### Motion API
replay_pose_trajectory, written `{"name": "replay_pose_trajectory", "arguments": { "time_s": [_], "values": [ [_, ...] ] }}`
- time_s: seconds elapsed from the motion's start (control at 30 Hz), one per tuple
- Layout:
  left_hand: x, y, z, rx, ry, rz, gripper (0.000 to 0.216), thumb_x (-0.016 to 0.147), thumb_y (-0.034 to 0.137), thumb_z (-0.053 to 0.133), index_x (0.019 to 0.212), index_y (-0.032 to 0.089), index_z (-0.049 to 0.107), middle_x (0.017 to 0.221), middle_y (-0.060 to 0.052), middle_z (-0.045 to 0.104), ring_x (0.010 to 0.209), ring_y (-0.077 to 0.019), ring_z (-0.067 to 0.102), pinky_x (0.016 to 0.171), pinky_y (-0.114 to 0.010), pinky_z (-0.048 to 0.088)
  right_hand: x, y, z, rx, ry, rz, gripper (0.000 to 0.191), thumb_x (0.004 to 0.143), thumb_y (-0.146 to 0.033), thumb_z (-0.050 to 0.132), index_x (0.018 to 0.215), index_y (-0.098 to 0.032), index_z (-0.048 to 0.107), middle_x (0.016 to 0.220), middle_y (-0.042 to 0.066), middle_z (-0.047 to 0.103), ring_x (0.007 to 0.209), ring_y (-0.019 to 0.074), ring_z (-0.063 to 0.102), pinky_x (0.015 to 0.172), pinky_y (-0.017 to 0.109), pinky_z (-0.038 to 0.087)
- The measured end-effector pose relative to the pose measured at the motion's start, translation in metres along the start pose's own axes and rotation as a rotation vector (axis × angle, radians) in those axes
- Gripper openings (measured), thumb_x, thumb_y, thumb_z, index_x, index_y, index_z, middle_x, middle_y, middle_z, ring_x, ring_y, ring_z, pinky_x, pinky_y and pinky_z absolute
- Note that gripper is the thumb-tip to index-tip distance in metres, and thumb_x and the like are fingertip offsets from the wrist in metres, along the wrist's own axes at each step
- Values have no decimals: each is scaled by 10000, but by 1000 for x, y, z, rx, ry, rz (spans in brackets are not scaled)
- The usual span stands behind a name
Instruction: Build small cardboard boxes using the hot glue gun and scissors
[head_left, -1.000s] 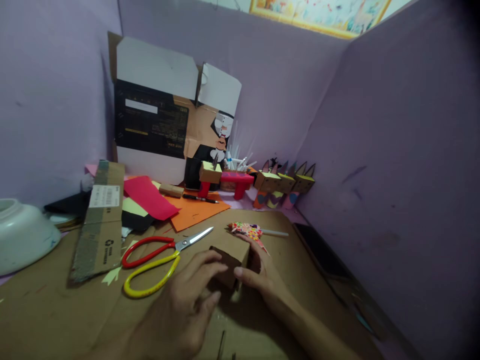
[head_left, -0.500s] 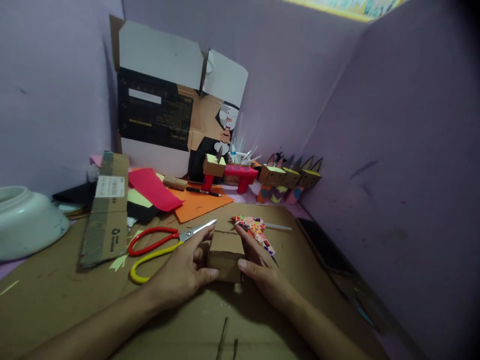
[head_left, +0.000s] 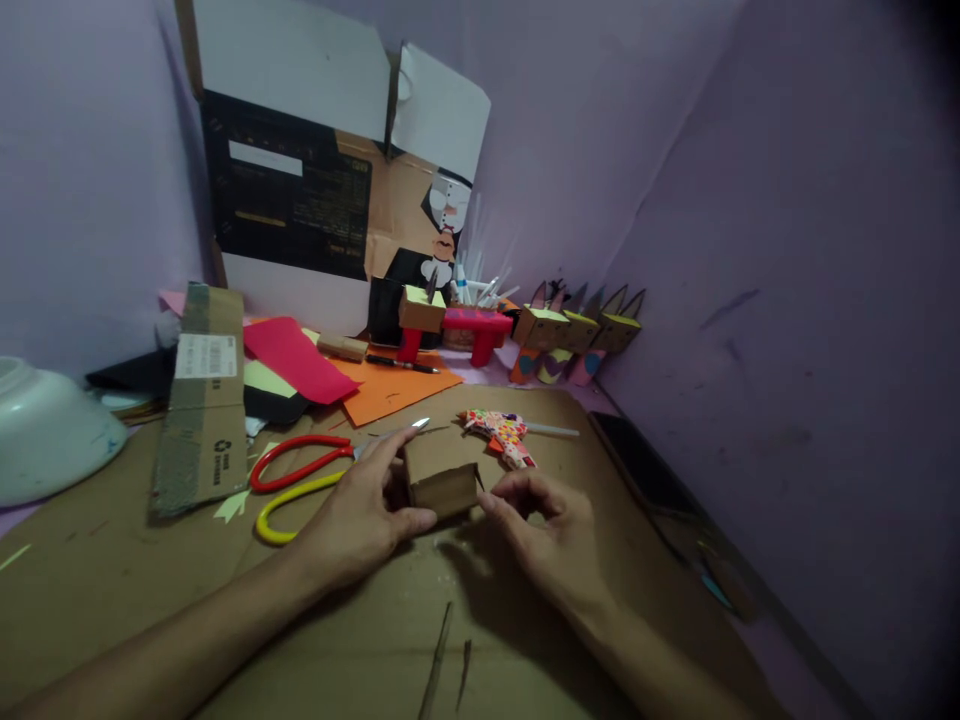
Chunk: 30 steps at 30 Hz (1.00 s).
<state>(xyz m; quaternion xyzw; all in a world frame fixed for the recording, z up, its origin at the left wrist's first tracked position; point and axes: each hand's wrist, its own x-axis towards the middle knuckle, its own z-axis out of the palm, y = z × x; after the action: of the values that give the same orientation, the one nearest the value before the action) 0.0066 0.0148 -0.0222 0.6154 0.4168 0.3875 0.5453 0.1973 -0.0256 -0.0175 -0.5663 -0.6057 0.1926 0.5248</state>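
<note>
A small brown cardboard box (head_left: 444,488) is between my hands, with an edge of its near side showing a dark gap. My left hand (head_left: 373,495) grips its left side, thumb at the front and fingers behind. At the box's right front corner, my right hand (head_left: 551,530) pinches the cardboard edge between thumb and forefinger. Scissors (head_left: 300,465) with one red and one yellow handle lie left of the box, their blades partly behind my left hand. A patterned glue gun (head_left: 504,430) with a glue stick in its back rests just beyond my right hand.
A cardboard sheet (head_left: 360,640) covers the table. Coloured paper (head_left: 405,385), a cardboard strip (head_left: 202,430) and a white bowl (head_left: 52,440) lie at the left and back. Several cardboard animal figures (head_left: 544,330) stand behind; a dark phone-like slab (head_left: 645,475) lies right.
My right hand has shifted from lying along the box's right side to pinching its front corner. The box has tilted, and its near side looks different. The camera view has dipped slightly.
</note>
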Motion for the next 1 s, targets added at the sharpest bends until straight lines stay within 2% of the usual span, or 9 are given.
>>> {"name": "replay_pose_trajectory", "arguments": {
  "time_s": [0.07, 0.17, 0.33, 0.4, 0.6, 0.7, 0.8, 0.9, 1.0],
  "values": [
    [0, 4, 1, -51, -7, -22, 810, 631, 166, 720, 1347, 211, 345, 1167, -98, 633, 1078, -286, 612, 925, -444, 486, -1, 0, 0, -22, -50, 36, 173, 714, -308, 648, 716, -150, 718, 462, -19, 554, 421, 114, 488, 432, 223, 382],
    [0, 9, 3, -73, -5, -42, 806, 630, 189, 720, 1338, 196, 335, 1141, -97, 647, 1059, -287, 623, 903, -438, 500, -2, 1, 3, -54, -84, 52, 241, 724, -328, 648, 840, -147, 758, 494, 4, 624, 417, 120, 518, 427, 224, 393],
    [0, 12, 3, -30, -31, -19, 762, 681, 206, 681, 1342, 189, 302, 1184, -106, 625, 1081, -261, 615, 917, -412, 492, -4, 4, 6, -74, -135, 52, 443, 738, -325, 653, 1139, -136, 667, 635, 38, 722, 428, 132, 547, 454, 253, 438],
    [0, 11, 3, 11, -26, 1, 744, 685, 202, 673, 1336, 187, 312, 1202, -114, 610, 1091, -259, 607, 911, -407, 493, -6, 4, 7, -50, -164, 53, 464, 738, -325, 661, 1165, -143, 649, 667, 41, 734, 451, 140, 559, 476, 261, 453],
    [-2, 11, 1, 239, 15, 10, 737, 657, 212, 710, 1309, 197, 366, 1020, -74, 666, 898, -250, 663, 774, -385, 534, -4, 2, 10, 103, -97, 166, 411, 690, -357, 680, 1026, -121, 700, 609, 34, 704, 484, 148, 570, 482, 255, 446],
    [-2, 16, -2, 323, 2, 31, 727, 632, 256, 734, 1278, 202, 406, 1036, -77, 660, 915, -260, 652, 759, -366, 533, -1, 1, 10, 166, -132, 290, 274, 684, -378, 664, 797, -134, 715, 476, -1, 623, 421, 123, 525, 428, 222, 400],
    [-1, 21, -5, 385, -35, 46, 682, 685, 373, 686, 1281, 187, 411, 1083, -102, 646, 924, -271, 642, 744, -375, 533, 1, 0, 10, 170, -205, 361, 219, 658, -350, 684, 596, -141, 679, 413, -19, 574, 380, 96, 474, 388, 194, 350],
    [1, 24, -6, 507, -4, 114, 586, 753, 402, 589, 1272, 162, 461, 1201, -133, 597, 1020, -295, 597, 828, -420, 500, 1, 1, 10, 152, -233, 349, 185, 612, -295, 721, 511, -146, 682, 409, -23, 568, 397, 91, 453, 394, 193, 328],
    [2, 26, -6, 582, 12, 200, 548, 765, 411, 568, 1255, 170, 512, 1295, -125, 555, 1156, -310, 516, 945, -452, 431, 1, -1, 10, 157, -208, 337, 126, 607, -283, 723, 581, -160, 740, 514, 5, 660, 491, 132, 541, 475, 224, 410]
  ]
}}
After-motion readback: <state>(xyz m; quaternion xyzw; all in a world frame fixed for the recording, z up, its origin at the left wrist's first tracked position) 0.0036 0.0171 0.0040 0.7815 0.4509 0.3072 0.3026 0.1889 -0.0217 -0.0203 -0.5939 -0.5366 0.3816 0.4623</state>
